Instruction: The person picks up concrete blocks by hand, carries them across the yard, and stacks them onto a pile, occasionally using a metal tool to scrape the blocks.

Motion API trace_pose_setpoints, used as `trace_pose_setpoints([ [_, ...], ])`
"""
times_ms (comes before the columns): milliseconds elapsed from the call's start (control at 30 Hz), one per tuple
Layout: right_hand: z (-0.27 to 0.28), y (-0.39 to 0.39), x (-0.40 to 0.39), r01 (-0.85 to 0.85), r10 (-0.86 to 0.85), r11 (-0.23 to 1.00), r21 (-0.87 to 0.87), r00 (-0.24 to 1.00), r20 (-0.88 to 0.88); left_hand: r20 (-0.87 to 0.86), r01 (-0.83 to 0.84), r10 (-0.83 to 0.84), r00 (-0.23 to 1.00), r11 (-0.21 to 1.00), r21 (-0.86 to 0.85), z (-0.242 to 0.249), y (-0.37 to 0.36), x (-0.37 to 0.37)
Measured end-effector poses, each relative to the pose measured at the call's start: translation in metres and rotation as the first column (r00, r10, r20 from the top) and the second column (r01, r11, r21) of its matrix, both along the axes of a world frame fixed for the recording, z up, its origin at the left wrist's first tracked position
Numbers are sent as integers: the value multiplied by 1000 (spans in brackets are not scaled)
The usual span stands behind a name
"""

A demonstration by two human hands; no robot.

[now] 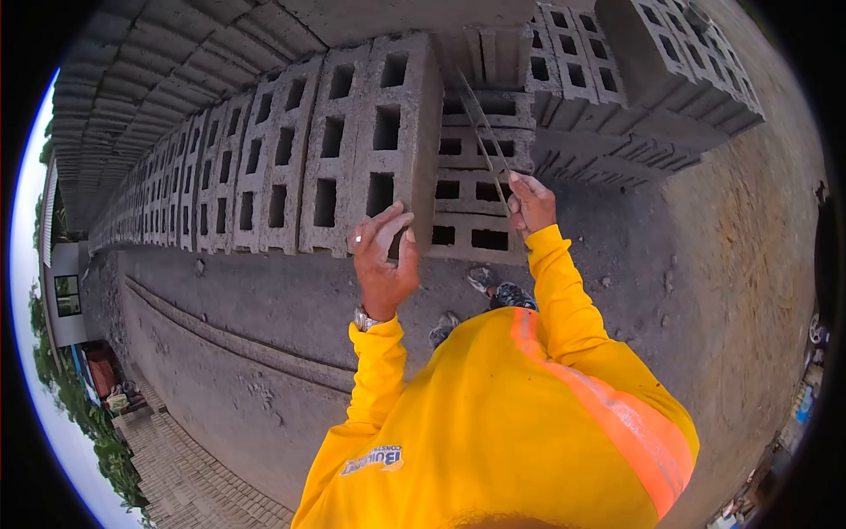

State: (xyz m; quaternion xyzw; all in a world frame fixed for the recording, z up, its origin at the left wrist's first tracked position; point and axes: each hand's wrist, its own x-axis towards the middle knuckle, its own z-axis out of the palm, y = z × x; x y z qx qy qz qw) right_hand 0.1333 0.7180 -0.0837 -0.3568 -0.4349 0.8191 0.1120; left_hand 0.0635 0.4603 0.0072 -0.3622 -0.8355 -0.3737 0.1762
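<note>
My left hand (385, 264) rests its fingers at the lower end of a grey hollow concrete block (407, 181), the nearest of a long row. Its thumb and fingers are apart, and it grips nothing. My right hand (532, 207) is closed around the near end of a long, thin, flat strip (487, 128). The strip slants up and away from the hand, its far end beside the upper part of the block. Behind the strip, more hollow blocks (448, 189) are stacked with their holes facing me.
The row of blocks (256, 163) runs off to the left. Another block stack (648, 97) stands at the upper right. Below lies dusty ground (617, 264), with a long low ridge (238, 339) at the left. A building (68, 291) shows at the far left.
</note>
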Motion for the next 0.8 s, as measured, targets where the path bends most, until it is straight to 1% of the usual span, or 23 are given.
trace_pose_setpoints([
  [100,12,17,37,46,-50,988,146,998,25,-5,-5,5,1000,1000,-31,2,-1,0],
  [167,22,27,67,138,-147,977,161,988,49,7,5,-5,1000,1000,-16,4,0,0],
  [300,37,45,121,298,-348,906,300,929,128,40,9,-10,999,1000,13,4,0,-1],
  [400,46,48,142,280,-353,881,381,926,136,69,3,-2,998,1000,-11,10,-1,-1],
  [500,62,35,134,217,-267,891,399,961,73,112,20,-20,993,1000,-2,16,-3,-2],
  [600,83,16,105,96,-83,846,525,995,-48,262,1,-38,964,990,139,20,-7,0],
  [633,97,6,91,45,-9,818,573,998,-67,256,-17,-33,966,981,191,24,-9,1],
  [733,114,-17,43,-28,240,660,751,955,-176,220,-86,28,975,961,261,34,-33,11],
  [767,129,-26,25,-93,329,552,829,937,-114,233,-109,44,971,955,275,38,-45,17],
  [800,139,-39,3,-90,390,462,882,914,-111,237,-131,62,970,949,287,39,-59,21],
])
